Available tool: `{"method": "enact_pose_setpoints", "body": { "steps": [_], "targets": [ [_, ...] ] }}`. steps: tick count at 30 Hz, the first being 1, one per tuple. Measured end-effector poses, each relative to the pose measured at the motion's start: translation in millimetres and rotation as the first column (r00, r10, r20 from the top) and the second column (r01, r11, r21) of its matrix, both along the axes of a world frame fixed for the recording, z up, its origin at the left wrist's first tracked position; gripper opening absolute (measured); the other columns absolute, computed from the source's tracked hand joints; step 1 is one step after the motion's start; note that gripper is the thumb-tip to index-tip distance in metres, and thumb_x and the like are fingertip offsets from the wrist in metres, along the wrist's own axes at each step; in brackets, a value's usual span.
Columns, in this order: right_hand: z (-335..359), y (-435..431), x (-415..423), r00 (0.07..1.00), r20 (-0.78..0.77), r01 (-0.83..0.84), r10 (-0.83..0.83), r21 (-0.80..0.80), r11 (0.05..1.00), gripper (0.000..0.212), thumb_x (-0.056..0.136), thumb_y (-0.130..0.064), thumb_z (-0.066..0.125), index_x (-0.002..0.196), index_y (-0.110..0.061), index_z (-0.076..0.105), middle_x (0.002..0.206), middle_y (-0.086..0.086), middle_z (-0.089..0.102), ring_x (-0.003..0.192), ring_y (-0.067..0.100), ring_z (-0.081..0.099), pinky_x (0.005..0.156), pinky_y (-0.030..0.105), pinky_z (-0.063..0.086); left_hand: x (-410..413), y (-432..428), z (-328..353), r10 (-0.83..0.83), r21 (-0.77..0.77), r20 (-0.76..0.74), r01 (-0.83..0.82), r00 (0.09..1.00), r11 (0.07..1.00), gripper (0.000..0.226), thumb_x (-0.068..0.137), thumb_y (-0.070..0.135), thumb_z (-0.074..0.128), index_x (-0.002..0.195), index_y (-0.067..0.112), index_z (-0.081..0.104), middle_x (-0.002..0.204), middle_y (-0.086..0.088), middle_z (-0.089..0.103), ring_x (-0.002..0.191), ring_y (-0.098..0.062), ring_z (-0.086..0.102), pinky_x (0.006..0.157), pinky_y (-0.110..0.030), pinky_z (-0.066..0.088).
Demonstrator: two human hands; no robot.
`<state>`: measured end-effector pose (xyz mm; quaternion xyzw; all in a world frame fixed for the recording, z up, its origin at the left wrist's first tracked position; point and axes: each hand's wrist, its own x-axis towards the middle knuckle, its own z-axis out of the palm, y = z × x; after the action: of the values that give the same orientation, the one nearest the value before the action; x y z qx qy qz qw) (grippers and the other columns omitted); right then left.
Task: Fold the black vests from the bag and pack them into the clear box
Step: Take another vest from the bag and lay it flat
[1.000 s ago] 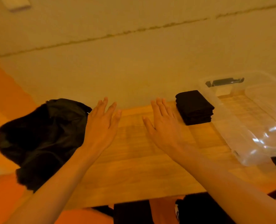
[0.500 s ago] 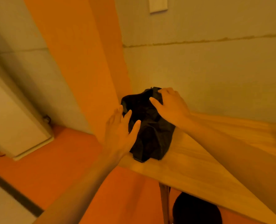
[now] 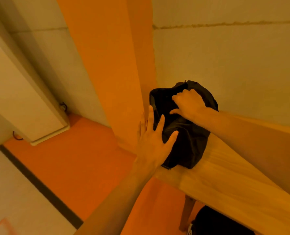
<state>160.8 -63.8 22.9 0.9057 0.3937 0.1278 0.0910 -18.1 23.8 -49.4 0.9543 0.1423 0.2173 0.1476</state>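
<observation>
The black bag (image 3: 188,143) sits slumped on the left end of the wooden table (image 3: 225,180), close to the wall. My right hand (image 3: 189,104) lies on top of the bag with fingers curled into the fabric at its opening; what the fingertips touch inside is hidden. My left hand (image 3: 153,139) is flat with fingers spread, pressed against the bag's left side. No vest shows outside the bag. The clear box and the folded vests are out of view.
An orange wall strip (image 3: 117,65) rises just left of the bag. The table's left edge drops to an orange floor (image 3: 76,160), with a table leg (image 3: 187,212) below. A white cabinet (image 3: 22,102) stands at far left.
My view swung left from the box and folded stack to the bag. Both hands moved to the bag: the right curled onto its top, the left came flat against its side.
</observation>
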Motion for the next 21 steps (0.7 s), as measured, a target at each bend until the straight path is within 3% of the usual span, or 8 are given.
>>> {"method": "enact_pose_setpoints", "body": {
  "steps": [5,7,10,12,14,17,19,21],
  "targets": [
    [-17,14,8,0.982,-0.079,0.165,-0.170,-0.075,0.984,0.019,0.098,-0.029,0.063,0.113,-0.017,0.063,0.115,0.007,0.064,0.120,0.030,0.051,0.108,0.043,0.034,7,-6,-16,0.020,0.036,0.056,-0.022,0.998,0.999,0.073,0.096,0.072,0.029,0.156,0.031,0.039,0.170,0.004,-0.015,0.155,-0.024,-0.020,0.125,-0.042,-0.004],
    [-22,14,11,0.974,-0.095,0.202,-0.205,-0.043,0.978,0.003,0.095,-0.015,0.061,0.094,-0.018,0.061,0.098,0.006,0.063,0.108,0.028,0.054,0.107,0.043,0.034,8,-7,-18,0.010,0.083,0.036,-0.013,0.999,0.996,0.074,0.095,0.074,0.030,0.155,0.032,0.040,0.170,0.002,-0.014,0.156,-0.027,-0.017,0.126,-0.046,-0.001],
    [-28,10,16,0.975,-0.093,0.210,-0.199,0.116,0.971,0.028,0.094,-0.005,0.057,0.071,-0.019,0.051,0.069,0.001,0.051,0.079,0.024,0.049,0.093,0.039,0.035,13,-6,-18,0.011,0.107,0.009,-0.012,1.000,0.994,0.077,0.094,0.076,0.028,0.156,0.032,0.039,0.170,0.001,-0.016,0.156,-0.028,-0.016,0.127,-0.049,0.003],
    [-30,4,19,0.976,-0.106,0.214,-0.192,0.272,0.938,0.022,0.096,-0.006,0.057,0.078,-0.017,0.061,0.070,0.002,0.057,0.076,0.024,0.051,0.081,0.036,0.030,15,-6,-19,0.005,0.106,0.018,-0.007,1.000,0.994,0.077,0.094,0.077,0.028,0.156,0.031,0.039,0.170,0.000,-0.015,0.156,-0.027,-0.017,0.126,-0.048,0.002],
    [-28,-3,21,0.966,-0.212,0.228,-0.146,0.441,0.868,0.014,0.098,-0.013,0.060,0.090,-0.016,0.071,0.082,0.004,0.067,0.084,0.027,0.059,0.082,0.037,0.034,16,-6,-18,0.003,0.100,0.022,-0.005,1.000,0.995,0.077,0.095,0.077,0.027,0.156,0.032,0.038,0.170,0.001,-0.016,0.156,-0.025,-0.018,0.127,-0.046,0.000],
    [-10,-12,19,0.929,-0.369,0.244,0.026,0.665,0.706,0.009,0.098,-0.022,0.064,0.094,-0.019,0.071,0.090,0.002,0.071,0.090,0.025,0.065,0.089,0.044,0.049,13,-6,-10,0.003,0.068,0.012,-0.004,1.000,0.998,0.077,0.095,0.077,0.023,0.157,0.033,0.034,0.169,0.003,-0.019,0.155,-0.022,-0.021,0.127,-0.044,-0.003],
    [9,-17,17,0.902,-0.409,0.252,0.137,0.757,0.603,0.008,0.096,-0.020,0.065,0.093,-0.015,0.070,0.089,-0.002,0.068,0.090,0.020,0.064,0.083,0.034,0.049,12,-7,-4,-0.032,0.024,0.019,0.032,0.999,0.999,0.076,0.097,0.076,0.023,0.158,0.032,0.034,0.170,0.003,-0.017,0.155,-0.020,-0.021,0.126,-0.042,-0.005],
    [31,-23,14,0.882,-0.423,0.276,0.207,0.820,0.501,0.007,0.096,-0.016,0.064,0.095,-0.012,0.070,0.087,-0.006,0.065,0.089,0.015,0.062,0.077,0.027,0.046,11,-8,9,-0.097,-0.121,0.129,0.113,0.987,0.986,0.068,0.099,0.068,0.033,0.153,0.028,0.044,0.171,0.001,0.001,0.157,-0.018,-0.008,0.126,-0.040,0.004]
  ]
}}
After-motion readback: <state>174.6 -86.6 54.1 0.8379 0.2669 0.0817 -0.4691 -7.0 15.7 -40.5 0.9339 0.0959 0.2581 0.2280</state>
